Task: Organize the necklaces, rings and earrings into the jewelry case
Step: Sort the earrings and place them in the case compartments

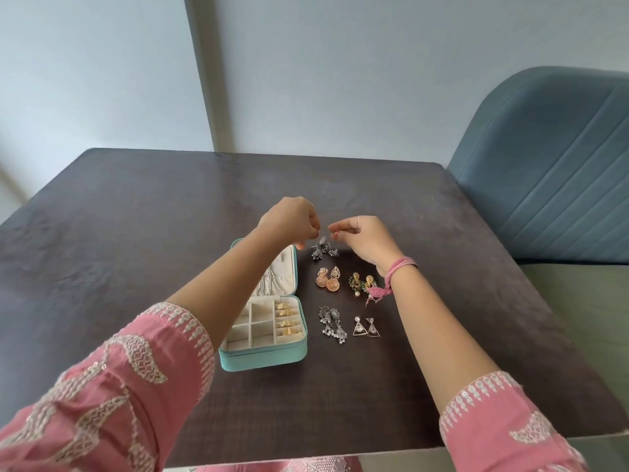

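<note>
A: Both hands are hovering over the dark silver earrings [324, 249], left hand [289, 218] curled, right hand [362, 235] pinching fingertips together.

B: Holding anything?

A: Can't tell, too small. The jewelry case [263, 356] is lying open just left, gold rings [287, 318] sitting in its right-hand slots, a necklace [267, 284] in the lid.

Your one head view looks forward and down, close over the dark table [136, 233], toward the wall [340, 63].
</note>
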The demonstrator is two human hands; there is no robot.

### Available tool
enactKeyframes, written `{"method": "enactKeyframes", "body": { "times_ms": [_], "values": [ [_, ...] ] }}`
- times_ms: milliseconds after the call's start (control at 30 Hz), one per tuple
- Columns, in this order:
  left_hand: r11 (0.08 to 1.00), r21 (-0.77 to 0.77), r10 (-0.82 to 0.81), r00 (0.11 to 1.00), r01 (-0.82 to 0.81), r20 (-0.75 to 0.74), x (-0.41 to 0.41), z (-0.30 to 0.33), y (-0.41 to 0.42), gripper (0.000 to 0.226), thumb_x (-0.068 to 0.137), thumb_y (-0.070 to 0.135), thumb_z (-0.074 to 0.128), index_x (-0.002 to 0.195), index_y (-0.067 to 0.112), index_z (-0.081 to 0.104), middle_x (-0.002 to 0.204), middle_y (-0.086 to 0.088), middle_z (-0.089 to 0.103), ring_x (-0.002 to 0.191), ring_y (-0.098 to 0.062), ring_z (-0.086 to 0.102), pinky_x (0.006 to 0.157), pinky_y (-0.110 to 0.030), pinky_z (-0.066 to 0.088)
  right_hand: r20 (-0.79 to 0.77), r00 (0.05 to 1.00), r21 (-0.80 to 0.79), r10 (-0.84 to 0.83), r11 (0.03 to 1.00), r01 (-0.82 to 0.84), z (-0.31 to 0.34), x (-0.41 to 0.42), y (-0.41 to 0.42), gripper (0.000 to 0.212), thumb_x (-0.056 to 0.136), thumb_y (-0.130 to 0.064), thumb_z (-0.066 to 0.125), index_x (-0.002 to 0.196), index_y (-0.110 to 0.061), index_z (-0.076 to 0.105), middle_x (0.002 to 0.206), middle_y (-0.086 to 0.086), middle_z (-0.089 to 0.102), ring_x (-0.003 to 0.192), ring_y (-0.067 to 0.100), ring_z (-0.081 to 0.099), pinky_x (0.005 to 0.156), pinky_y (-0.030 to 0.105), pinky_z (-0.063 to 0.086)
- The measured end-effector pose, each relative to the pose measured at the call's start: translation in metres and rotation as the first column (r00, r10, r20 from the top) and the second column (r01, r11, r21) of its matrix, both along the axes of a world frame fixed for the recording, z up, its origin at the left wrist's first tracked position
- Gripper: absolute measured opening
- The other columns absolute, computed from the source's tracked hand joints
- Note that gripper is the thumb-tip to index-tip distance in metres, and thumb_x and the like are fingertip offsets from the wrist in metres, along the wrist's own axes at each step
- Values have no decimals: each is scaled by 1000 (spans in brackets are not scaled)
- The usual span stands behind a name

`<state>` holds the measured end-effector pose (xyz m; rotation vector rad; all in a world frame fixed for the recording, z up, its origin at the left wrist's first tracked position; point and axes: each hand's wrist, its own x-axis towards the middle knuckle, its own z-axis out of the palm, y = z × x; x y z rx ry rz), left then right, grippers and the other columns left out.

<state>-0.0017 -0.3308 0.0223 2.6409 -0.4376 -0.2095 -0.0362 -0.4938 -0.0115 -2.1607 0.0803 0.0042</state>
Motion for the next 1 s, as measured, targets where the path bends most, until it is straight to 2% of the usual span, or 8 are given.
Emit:
{"method": "enactKeyframes", "body": {
  "times_ms": [167, 267, 400, 533, 700, 833, 933, 1000],
  "values": [
    [997, -77, 12, 997, -6, 78, -12, 6, 0, 15, 83, 14, 58, 76, 27, 65, 72, -2, 73, 34, 5, 53, 68, -21, 53, 74, 995, 146, -63, 988, 52, 11, -16, -15, 14, 87, -11, 67, 94, -23, 71, 90, -4, 71, 84, 5, 64, 80, 18, 45],
    [995, -103, 18, 996, -9, 82, -25, 9, -4, 18, 81, 17, 58, 69, 29, 61, 72, -4, 73, 35, 5, 53, 68, -23, 55, 104, 990, 217, -94, 974, 70, 20, -34, -27, 15, 89, -9, 65, 94, -22, 70, 84, -6, 69, 72, 2, 61, 70, 12, 44],
    [993, -116, -32, 998, 39, 61, -45, 11, -14, 11, 84, 19, 59, 79, 24, 67, 72, 4, 71, 32, 2, 51, 68, -23, 55, 99, 985, 259, -143, 959, 113, 26, -60, -39, 17, 91, -9, 61, 101, -19, 70, 85, -5, 69, 67, 3, 59, 55, 3, 39],
    [992, -102, -67, 997, 72, 47, -63, 11, -23, 10, 84, 21, 61, 80, 25, 68, 66, 7, 64, 33, 4, 50, 71, -22, 52, 94, 975, 313, -199, 936, 161, 23, -82, -49, 17, 90, -10, 60, 101, -18, 71, 86, -4, 70, 65, 2, 57, 56, 3, 40],
    [993, -72, -89, 995, 92, 46, -75, 6, -33, 15, 83, 21, 62, 91, 20, 74, 90, 1, 74, 48, 1, 47, 77, -29, 55, 82, 966, 342, -245, 918, 203, 7, -95, -53, 17, 91, -10, 61, 100, -19, 72, 84, -5, 71, 60, -2, 58, 55, 4, 41],
    [997, -13, -78, 997, 78, 7, -77, 0, -39, 14, 82, 22, 59, 89, 23, 71, 80, 1, 73, 46, -4, 56, 77, -30, 56, 93, 963, 347, -254, 915, 208, -10, -96, -49, 16, 91, -12, 62, 99, -22, 71, 85, -3, 71, 63, 2, 59, 58, 7, 42],
    [995, 61, -80, 997, 81, -22, -77, -3, -45, 18, 83, 25, 60, 98, 22, 70, 72, 1, 68, 74, -20, 66, 79, -31, 55, 104, 964, 316, -246, 927, 202, -24, -95, -46, 13, 91, -16, 64, 95, -26, 71, 84, -5, 72, 64, 2, 60, 69, 17, 47],
    [991, 102, -85, 996, 86, -23, -74, -7, -48, 21, 82, 29, 63, 100, 21, 70, 91, -3, 72, 89, -25, 66, 81, -33, 54, 129, 959, 272, -252, 939, 210, -29, -95, -46, 11, 90, -20, 64, 94, -28, 71, 82, -7, 71, 65, 2, 62, 71, 20, 48]
  ]
}}
